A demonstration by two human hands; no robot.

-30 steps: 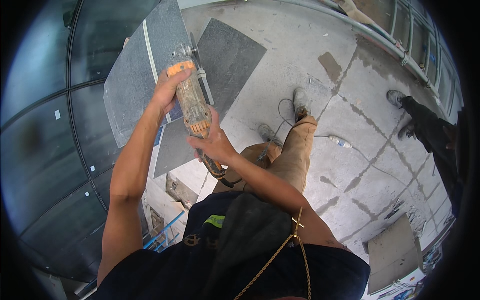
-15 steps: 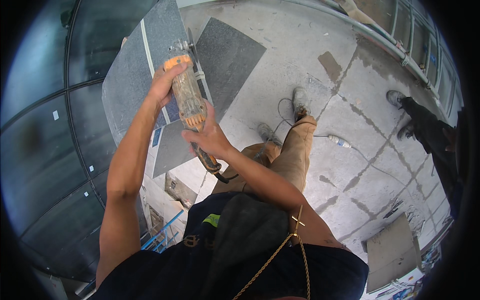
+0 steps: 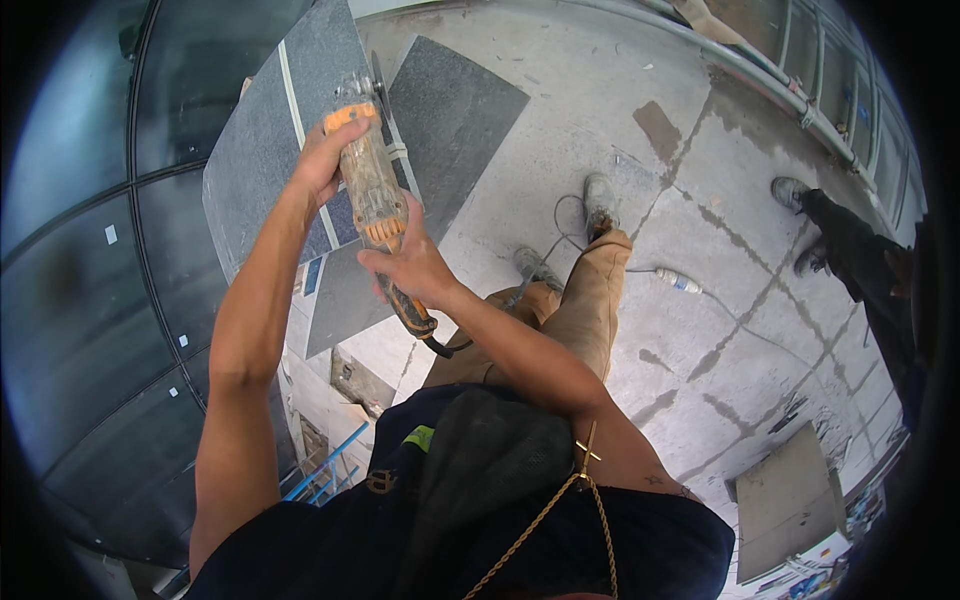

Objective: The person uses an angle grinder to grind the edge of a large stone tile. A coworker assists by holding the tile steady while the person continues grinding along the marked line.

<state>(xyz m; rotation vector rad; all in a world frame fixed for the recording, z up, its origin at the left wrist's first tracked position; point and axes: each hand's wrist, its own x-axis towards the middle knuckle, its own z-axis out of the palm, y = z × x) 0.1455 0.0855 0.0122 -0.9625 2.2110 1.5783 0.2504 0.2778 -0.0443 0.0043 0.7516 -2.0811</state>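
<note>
Both my hands hold a dusty orange angle grinder (image 3: 370,185). My left hand (image 3: 325,158) wraps round its front part just behind the metal head. My right hand (image 3: 415,262) is closed round the rear handle, from which a black cord leaves. The cutting disc (image 3: 378,75) stands edge-on at the right of the head. It is over the right edge of a grey speckled slab (image 3: 250,150) bound with white strap; whether it touches the slab, I cannot tell. A second dark grey slab (image 3: 455,110) lies to the right, beyond the grinder.
Dark glass panels (image 3: 75,240) line the left side. A cord with a white connector (image 3: 679,281) crosses the concrete floor near my feet. Another person's legs (image 3: 845,235) are at the right, by metal scaffold tubes (image 3: 745,55). A grey board (image 3: 795,500) leans at lower right.
The grinder and both my hands have shifted slightly up and to the left. My grip is the same, and the slabs have stayed in place.
</note>
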